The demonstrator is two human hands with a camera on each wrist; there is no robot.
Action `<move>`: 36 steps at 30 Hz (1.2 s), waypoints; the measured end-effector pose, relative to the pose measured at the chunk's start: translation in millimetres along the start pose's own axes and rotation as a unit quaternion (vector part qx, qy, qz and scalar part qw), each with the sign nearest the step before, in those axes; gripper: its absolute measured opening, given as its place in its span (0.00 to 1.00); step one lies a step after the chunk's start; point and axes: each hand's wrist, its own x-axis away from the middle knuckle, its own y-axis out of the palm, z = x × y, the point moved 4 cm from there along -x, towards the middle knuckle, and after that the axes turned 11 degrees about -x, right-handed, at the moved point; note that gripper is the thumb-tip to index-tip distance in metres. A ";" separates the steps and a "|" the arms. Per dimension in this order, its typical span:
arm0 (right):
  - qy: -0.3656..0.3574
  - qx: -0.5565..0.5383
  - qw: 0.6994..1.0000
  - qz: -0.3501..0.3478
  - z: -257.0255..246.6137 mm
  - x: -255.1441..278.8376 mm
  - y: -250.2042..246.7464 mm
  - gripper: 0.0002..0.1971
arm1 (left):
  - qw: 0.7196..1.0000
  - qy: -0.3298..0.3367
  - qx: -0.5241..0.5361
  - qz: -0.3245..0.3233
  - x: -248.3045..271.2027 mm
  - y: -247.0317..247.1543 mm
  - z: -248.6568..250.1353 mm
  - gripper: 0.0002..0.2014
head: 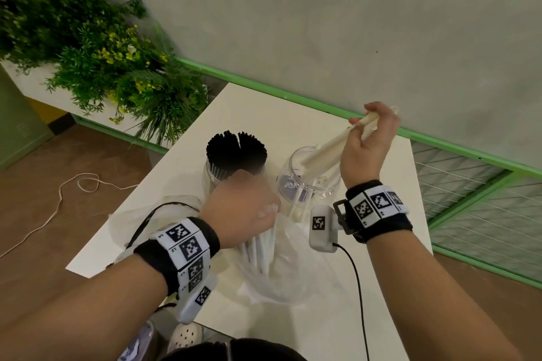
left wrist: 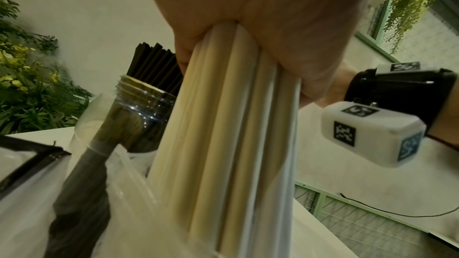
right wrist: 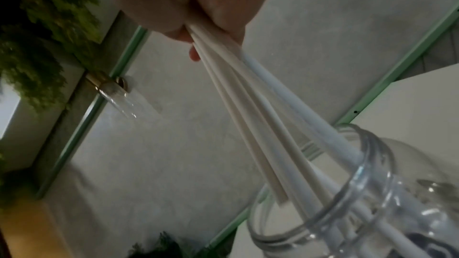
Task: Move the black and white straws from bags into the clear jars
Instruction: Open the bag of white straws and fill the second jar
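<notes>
Two clear jars stand on the white table. The left jar is packed with black straws. My right hand grips a bundle of white straws whose lower ends reach into the mouth of the right jar; the right wrist view shows those straws entering the jar's rim. My left hand grips another bunch of white straws that stick out of a clear plastic bag at the table's front. Black straws fill the jar behind them.
A second clear bag lies crumpled on the table's left side. A planter of green plants stands beyond the far left corner. A green-framed wire fence runs along the right. A white cord lies on the floor.
</notes>
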 end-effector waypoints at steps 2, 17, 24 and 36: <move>0.070 0.028 0.996 -0.042 15.4 0.8 7.8 0.22 | 1.000 -0.002 0.001 0.001 -0.9 0.1 -0.2 0.16; 0.180 0.066 0.964 -0.182 58.2 11.3 2.2 0.20 | 1.000 -0.005 0.014 0.011 -1.8 1.8 -3.8 0.15; 0.180 0.090 0.951 -0.235 81.8 35.5 -18.9 0.14 | 1.000 -0.006 0.012 0.003 -2.4 1.1 -3.5 0.16; 0.097 0.156 0.955 -0.232 92.1 27.0 -11.2 0.15 | 1.000 -0.014 0.007 -0.001 -0.3 0.6 -2.9 0.16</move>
